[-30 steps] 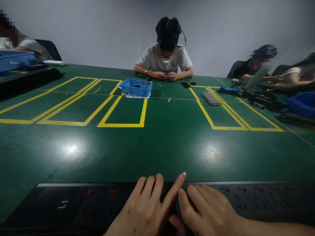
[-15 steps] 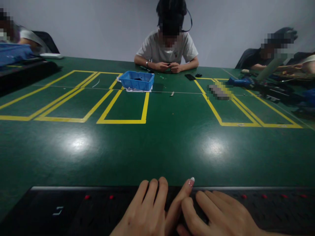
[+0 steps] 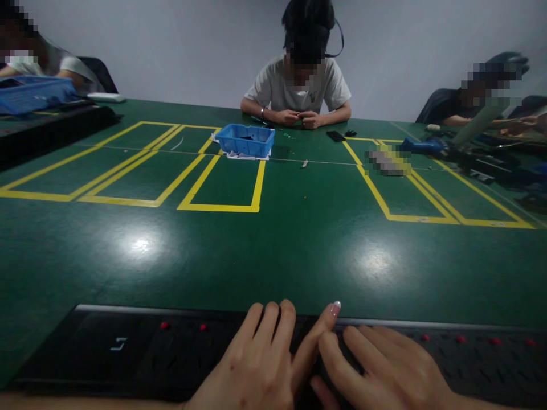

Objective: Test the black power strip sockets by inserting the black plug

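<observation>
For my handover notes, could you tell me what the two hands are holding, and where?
It cannot be told: left hand and right hand lie flat on the black power strip, hiding anything beneath.

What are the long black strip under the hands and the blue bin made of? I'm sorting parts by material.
The long black strip looks like matte moulded plastic: dull surface, slot openings, small red lights. The blue bin seems to be glossy plastic, thin-walled with a rolled rim. Both are judged by look only.
</observation>
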Tool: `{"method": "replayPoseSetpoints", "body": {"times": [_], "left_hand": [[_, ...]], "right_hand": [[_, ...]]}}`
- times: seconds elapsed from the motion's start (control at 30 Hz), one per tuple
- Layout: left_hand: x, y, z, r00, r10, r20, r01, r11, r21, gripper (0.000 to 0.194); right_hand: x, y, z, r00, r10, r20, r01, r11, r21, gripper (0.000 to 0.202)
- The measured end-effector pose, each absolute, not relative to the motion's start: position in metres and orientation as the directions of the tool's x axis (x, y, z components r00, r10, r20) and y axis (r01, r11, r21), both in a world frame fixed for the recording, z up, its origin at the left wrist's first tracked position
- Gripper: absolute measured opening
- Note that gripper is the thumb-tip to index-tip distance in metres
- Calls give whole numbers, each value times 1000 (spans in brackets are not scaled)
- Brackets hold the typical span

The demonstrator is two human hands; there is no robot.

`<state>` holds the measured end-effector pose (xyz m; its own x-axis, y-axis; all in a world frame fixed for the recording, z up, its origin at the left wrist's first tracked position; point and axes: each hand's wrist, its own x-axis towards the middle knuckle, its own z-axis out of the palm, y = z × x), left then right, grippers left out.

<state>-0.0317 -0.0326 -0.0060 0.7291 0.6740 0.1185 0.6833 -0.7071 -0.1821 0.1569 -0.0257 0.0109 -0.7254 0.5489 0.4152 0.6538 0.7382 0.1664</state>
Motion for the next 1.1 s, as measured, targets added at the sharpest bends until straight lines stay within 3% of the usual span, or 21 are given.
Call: {"method": "replayPoseSetpoints", "body": {"times": [1.1], "left_hand": [[-35,-32,-10,747,662,64,663,-734,-148,63]], "right_hand": [[156,-26,10,-724,555,411,656,738,160,30]]}}
